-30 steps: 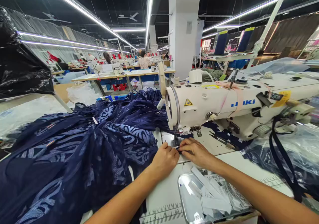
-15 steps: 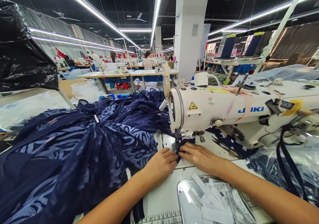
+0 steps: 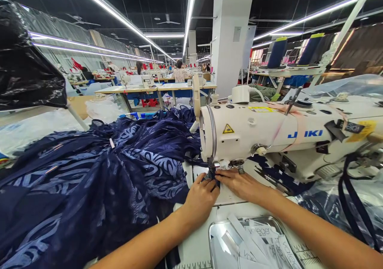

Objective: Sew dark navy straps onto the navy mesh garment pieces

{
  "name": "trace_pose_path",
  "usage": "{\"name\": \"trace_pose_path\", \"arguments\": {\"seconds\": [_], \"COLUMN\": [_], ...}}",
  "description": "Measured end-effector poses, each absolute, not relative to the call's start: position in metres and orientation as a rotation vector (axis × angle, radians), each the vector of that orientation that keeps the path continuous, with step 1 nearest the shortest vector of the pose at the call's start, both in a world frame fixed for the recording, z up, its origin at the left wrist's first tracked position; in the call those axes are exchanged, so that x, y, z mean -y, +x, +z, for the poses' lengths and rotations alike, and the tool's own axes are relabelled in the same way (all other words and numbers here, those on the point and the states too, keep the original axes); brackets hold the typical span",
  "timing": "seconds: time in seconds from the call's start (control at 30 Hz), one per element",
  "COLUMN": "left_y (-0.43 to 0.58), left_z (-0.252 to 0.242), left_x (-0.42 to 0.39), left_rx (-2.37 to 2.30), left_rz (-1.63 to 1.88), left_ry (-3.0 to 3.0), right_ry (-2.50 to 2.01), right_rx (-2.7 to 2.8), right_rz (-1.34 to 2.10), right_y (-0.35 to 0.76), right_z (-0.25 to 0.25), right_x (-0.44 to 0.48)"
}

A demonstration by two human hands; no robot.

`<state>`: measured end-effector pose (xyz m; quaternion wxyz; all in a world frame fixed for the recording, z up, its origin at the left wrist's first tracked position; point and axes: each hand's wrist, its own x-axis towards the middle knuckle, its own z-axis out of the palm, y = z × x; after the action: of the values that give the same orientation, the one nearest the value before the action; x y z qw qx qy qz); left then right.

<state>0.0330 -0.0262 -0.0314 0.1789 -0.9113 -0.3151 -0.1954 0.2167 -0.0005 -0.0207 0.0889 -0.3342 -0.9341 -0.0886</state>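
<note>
My left hand (image 3: 201,197) and my right hand (image 3: 238,183) meet at the needle of a white sewing machine (image 3: 269,135). Both pinch a small dark-blue piece of fabric (image 3: 214,179) under the presser foot, fingertips pressed together on it. A large heap of navy patterned fabric (image 3: 98,177) lies to the left of my left hand and spreads over the table. My forearms reach in from the bottom edge.
A metal tray (image 3: 216,237) holding several white labels sits just below my hands. Clear plastic bags (image 3: 335,193) and a dark strap (image 3: 353,205) lie at the right. A black plastic bag (image 3: 26,65) hangs at upper left. Other sewing tables and people sit far behind.
Both hands have slid forward toward the needle, closer under the machine head. The camera view has shifted slightly; the label tray now sits lower in view.
</note>
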Motion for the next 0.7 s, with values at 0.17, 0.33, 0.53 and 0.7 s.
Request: {"name": "trace_pose_path", "arguments": {"seconds": [0.17,0.33,0.53,0.7], "left_y": [0.034,0.036,0.041,0.045], "left_z": [-0.032,-0.036,-0.039,-0.036], "left_x": [0.024,0.022,0.020,0.019], "left_rx": [0.888,0.900,0.956,1.017], "left_rz": [-0.626,-0.644,-0.572,-0.525], "left_ry": [-2.533,-2.499,-2.481,-2.476], "right_ry": [-0.961,-0.941,-0.915,-0.941], "right_rx": [2.799,2.765,2.689,2.671], "right_rz": [-0.275,-0.308,-0.291,-0.218], "right_y": [0.213,0.215,0.218,0.217], "right_z": [-0.012,-0.020,-0.033,-0.032], "right_x": [0.002,-0.001,-0.007,-0.007]}}
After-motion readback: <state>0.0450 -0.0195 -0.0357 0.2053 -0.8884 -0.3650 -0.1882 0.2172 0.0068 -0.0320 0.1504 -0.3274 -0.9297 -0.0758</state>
